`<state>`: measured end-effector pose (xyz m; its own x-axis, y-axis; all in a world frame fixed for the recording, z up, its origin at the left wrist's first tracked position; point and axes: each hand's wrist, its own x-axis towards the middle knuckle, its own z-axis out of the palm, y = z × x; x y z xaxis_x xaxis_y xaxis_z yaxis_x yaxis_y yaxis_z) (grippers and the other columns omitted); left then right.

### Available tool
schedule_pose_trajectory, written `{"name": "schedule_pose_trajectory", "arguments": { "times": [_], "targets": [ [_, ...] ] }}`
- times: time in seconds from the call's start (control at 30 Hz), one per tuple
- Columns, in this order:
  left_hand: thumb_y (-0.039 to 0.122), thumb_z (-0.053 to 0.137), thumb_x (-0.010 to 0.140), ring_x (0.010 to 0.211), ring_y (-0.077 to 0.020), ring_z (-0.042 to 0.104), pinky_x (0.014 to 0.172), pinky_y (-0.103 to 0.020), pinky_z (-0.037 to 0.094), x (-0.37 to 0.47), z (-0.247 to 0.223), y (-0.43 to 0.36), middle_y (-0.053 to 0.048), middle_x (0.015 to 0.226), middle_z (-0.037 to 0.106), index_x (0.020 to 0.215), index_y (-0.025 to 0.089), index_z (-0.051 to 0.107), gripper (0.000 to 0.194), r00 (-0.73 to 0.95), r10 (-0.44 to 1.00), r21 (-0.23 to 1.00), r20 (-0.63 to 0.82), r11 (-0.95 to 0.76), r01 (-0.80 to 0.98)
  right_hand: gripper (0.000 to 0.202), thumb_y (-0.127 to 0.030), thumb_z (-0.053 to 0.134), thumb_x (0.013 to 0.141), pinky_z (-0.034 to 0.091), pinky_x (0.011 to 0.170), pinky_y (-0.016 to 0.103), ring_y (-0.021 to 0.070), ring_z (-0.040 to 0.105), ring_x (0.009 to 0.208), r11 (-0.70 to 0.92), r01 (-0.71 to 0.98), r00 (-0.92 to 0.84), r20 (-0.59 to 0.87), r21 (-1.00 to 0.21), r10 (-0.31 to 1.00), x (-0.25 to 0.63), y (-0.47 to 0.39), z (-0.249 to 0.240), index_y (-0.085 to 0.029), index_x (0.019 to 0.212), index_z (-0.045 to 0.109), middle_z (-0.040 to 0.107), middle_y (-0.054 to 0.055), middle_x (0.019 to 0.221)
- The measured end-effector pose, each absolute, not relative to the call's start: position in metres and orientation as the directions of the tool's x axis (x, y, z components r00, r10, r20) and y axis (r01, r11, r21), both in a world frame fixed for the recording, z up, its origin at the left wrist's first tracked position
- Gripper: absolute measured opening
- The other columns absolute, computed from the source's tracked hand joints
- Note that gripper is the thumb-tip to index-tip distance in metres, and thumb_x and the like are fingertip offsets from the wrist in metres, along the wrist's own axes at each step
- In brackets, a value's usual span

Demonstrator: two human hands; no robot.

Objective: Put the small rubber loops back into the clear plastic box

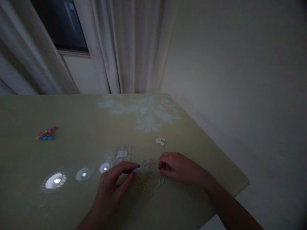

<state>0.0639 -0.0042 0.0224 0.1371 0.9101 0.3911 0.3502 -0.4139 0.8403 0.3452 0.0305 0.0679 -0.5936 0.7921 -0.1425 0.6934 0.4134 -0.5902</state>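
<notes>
Grip status, both sides?

Left hand (115, 187) pinches a small pale blue piece (136, 170) between thumb and index tips, at the left edge of the loose rings (159, 182); right hand (177, 167) sits curled just right of them, fingertips drawn in; can't tell if it holds anything.

How does the blue piece handle?

Likely near weightless; stiff or soft, can't tell, too dim; too small for a palm hold, so fingertips on its edges; ease off the squeeze or it may pop out.

And the rings?

Thin, pale, lying on the table (72, 115) between the hands, some apparently overlapping; probably light, maybe springy; tabletop looks glossy, so expect them to skate if nudged; pin one with a fingertip, then pinch the rim; hard pressure could bend or crack it.

Neighbours?

Clear case (123, 148) with a white label (122, 154) just beyond the left hand; white pieces (159, 141) beyond the right; multicoloured pile (46, 134) well apart, far left.
</notes>
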Motion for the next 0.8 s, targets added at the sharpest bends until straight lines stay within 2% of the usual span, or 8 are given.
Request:
{"name": "schedule_pose_trajectory", "arguments": {
  "times": [0.1, 0.2, 0.33, 0.4, 0.47, 0.57, 0.67, 0.8],
  "targets": [
    [0.022, 0.069, 0.092, 0.082, -0.0202, 0.082, 0.071, -0.026, 0.065, 0.066, 0.022, -0.003, -0.002, 0.092, 0.085, 0.099, 0.028, 0.083, 0.017, 0.132, 0.906, 0.847, 0.401, -0.422, 0.322, 0.006, -0.020, 0.074, 0.090, 0.043, 0.073, 0.026, 0.0181, 0.065, 0.083, 0.390, 0.733, -0.567, -0.185, -0.557, 0.802, 0.347, 0.017, 0.058, -0.018, 0.096, 0.074, 0.073, 0.004, 0.093],
    [0.021, 0.069, 0.092, 0.083, -0.0197, 0.081, 0.072, -0.026, 0.065, 0.067, 0.023, -0.002, -0.002, 0.092, 0.085, 0.098, 0.029, 0.084, 0.017, 0.136, 0.899, 0.848, 0.416, -0.437, 0.300, 0.006, -0.015, 0.071, 0.085, 0.040, 0.069, 0.026, 0.0169, 0.062, 0.077, 0.399, 0.758, -0.561, -0.205, -0.516, 0.802, 0.343, 0.012, 0.050, -0.019, 0.090, 0.072, 0.072, 0.004, 0.087],
    [0.018, 0.069, 0.092, 0.084, -0.0175, 0.080, 0.074, -0.024, 0.063, 0.066, 0.024, 0.001, -0.001, 0.093, 0.083, 0.098, 0.030, 0.085, 0.021, 0.154, 0.873, 0.832, 0.462, -0.487, 0.266, 0.007, -0.013, 0.070, 0.078, 0.036, 0.066, 0.026, 0.0156, 0.056, 0.072, 0.476, 0.749, -0.593, -0.144, -0.460, 0.792, 0.337, 0.021, 0.056, -0.018, 0.082, 0.068, 0.067, 0.002, 0.080],
    [0.017, 0.069, 0.092, 0.083, -0.0165, 0.080, 0.074, -0.022, 0.063, 0.065, 0.023, 0.001, 0.000, 0.092, 0.083, 0.097, 0.031, 0.085, 0.022, 0.155, 0.875, 0.835, 0.460, -0.485, 0.261, 0.007, -0.013, 0.070, 0.078, 0.037, 0.067, 0.026, 0.0146, 0.055, 0.072, 0.484, 0.694, -0.599, -0.056, -0.533, 0.799, 0.330, 0.029, 0.063, -0.018, 0.082, 0.067, 0.065, 0.001, 0.080],
    [0.017, 0.068, 0.091, 0.081, -0.0163, 0.080, 0.073, -0.022, 0.063, 0.064, 0.023, 0.000, 0.001, 0.090, 0.084, 0.096, 0.031, 0.084, 0.022, 0.152, 0.890, 0.850, 0.430, -0.456, 0.264, 0.008, -0.013, 0.072, 0.079, 0.039, 0.069, 0.025, 0.0132, 0.056, 0.073, 0.441, 0.579, -0.589, 0.023, -0.686, 0.808, 0.320, 0.037, 0.065, -0.017, 0.084, 0.067, 0.065, 0.000, 0.081],
    [0.019, 0.067, 0.090, 0.077, -0.0174, 0.080, 0.069, -0.022, 0.063, 0.065, 0.023, -0.001, -0.001, 0.086, 0.084, 0.093, 0.029, 0.083, 0.019, 0.171, 0.911, 0.876, 0.374, -0.408, 0.257, 0.006, -0.016, 0.073, 0.082, 0.039, 0.062, 0.022, 0.0102, 0.050, 0.066, 0.255, 0.359, -0.555, 0.014, -0.898, 0.832, 0.302, 0.040, 0.058, -0.017, 0.085, 0.067, 0.060, -0.003, 0.076],
    [0.021, 0.069, 0.090, 0.076, -0.0186, 0.080, 0.068, -0.023, 0.064, 0.066, 0.023, -0.003, -0.002, 0.085, 0.083, 0.091, 0.026, 0.083, 0.015, 0.201, 0.915, 0.896, 0.349, -0.389, 0.217, 0.008, -0.021, 0.073, 0.084, 0.032, 0.054, 0.020, 0.0083, 0.041, 0.059, 0.062, 0.250, -0.518, -0.079, -0.966, 0.852, 0.289, 0.034, 0.044, -0.017, 0.086, 0.066, 0.051, -0.006, 0.067],
    [0.021, 0.072, 0.091, 0.075, -0.0175, 0.080, 0.069, -0.021, 0.063, 0.067, 0.021, -0.005, -0.001, 0.084, 0.083, 0.092, 0.027, 0.082, 0.013, 0.243, 0.916, 0.913, 0.317, -0.365, 0.181, 0.013, -0.024, 0.076, 0.084, 0.032, 0.053, 0.020, 0.0076, 0.040, 0.059, -0.043, 0.155, -0.520, -0.119, -0.987, 0.846, 0.286, 0.024, 0.037, -0.016, 0.085, 0.066, 0.051, -0.007, 0.067]
  ]
}}
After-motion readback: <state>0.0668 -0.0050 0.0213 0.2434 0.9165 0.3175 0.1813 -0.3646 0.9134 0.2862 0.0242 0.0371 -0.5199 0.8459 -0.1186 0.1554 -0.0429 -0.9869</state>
